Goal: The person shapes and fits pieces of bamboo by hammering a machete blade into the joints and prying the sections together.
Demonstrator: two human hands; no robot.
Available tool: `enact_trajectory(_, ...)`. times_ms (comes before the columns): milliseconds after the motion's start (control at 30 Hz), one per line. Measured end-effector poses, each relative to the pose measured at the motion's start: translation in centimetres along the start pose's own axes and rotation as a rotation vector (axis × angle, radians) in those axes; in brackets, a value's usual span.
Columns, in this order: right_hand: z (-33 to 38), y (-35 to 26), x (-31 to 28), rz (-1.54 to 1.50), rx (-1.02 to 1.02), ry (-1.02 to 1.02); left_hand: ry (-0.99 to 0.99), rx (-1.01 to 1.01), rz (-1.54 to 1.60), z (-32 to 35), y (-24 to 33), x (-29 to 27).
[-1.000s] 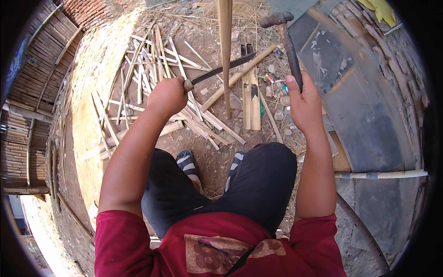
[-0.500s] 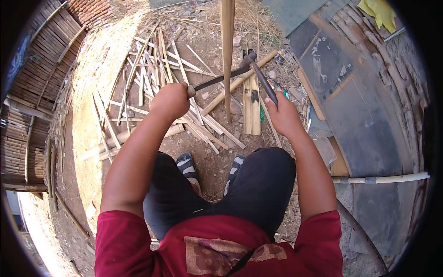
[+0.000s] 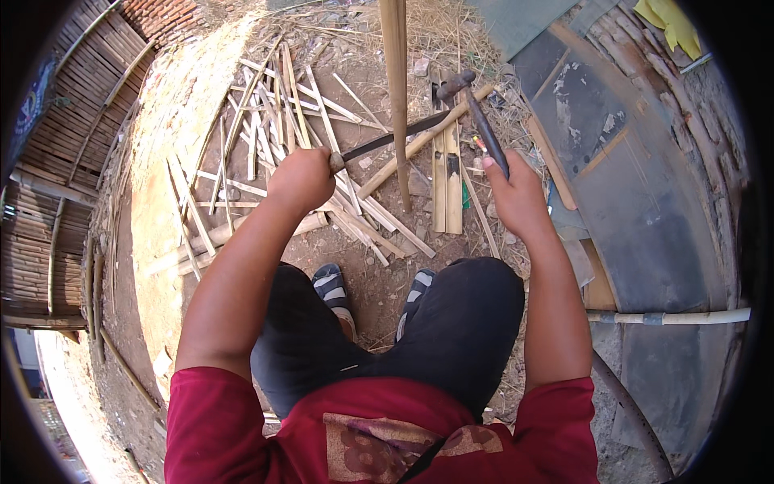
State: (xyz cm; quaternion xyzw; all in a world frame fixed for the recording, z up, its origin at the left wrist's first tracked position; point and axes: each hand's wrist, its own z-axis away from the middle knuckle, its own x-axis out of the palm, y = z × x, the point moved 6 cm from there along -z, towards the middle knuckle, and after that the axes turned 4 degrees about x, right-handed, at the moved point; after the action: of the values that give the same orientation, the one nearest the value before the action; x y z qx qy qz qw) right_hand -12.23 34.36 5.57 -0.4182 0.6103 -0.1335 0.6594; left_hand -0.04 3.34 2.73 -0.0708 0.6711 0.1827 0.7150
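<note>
Fingers of the left hand [image 3: 302,179] grip a blade [image 3: 387,139]; right hand [image 3: 516,194] grips a hammer [image 3: 476,113].

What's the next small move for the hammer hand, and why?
Probably another short tap of the hammer down onto the blade. The left hand holds the blade across the upright bamboo pole, and the right hand has the hammer head right at the blade's far end.

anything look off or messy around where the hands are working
Nothing is damaged. Split pale bamboo strips lie scattered crisscross over the dirt ground. The left hand holds a dark long blade against the upright bamboo pole; the right hand grips a dark-handled hammer.
</note>
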Motion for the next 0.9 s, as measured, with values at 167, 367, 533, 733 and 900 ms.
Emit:
enact_trajectory(167, 0.3, -3.3, -1.6, -0.188, -0.032, 0.114, 0.012, 0.009, -0.003, 0.3, -0.5, 0.3)
enact_trajectory(367, -0.8, 2.1, 2.6, 0.02, -0.016, -0.044, -0.058, -0.02, -0.033, 0.3, 0.3, 0.4)
enact_trajectory(533, -0.1, -2.3, -1.1, -0.129, -0.028, 0.114, -0.036, -0.041, 0.0, 0.6, -0.5, 1.3)
enact_trajectory(733, -1.4, 3.1, 3.2, 0.205, -0.037, -0.029, -0.027, 0.01, 0.008, -0.6, 0.4, 1.8)
enact_trajectory(900, -1.3, -1.4, -1.6, -0.019, 0.003, 0.044, -0.061, -0.023, -0.026, -0.1, -0.2, 1.9)
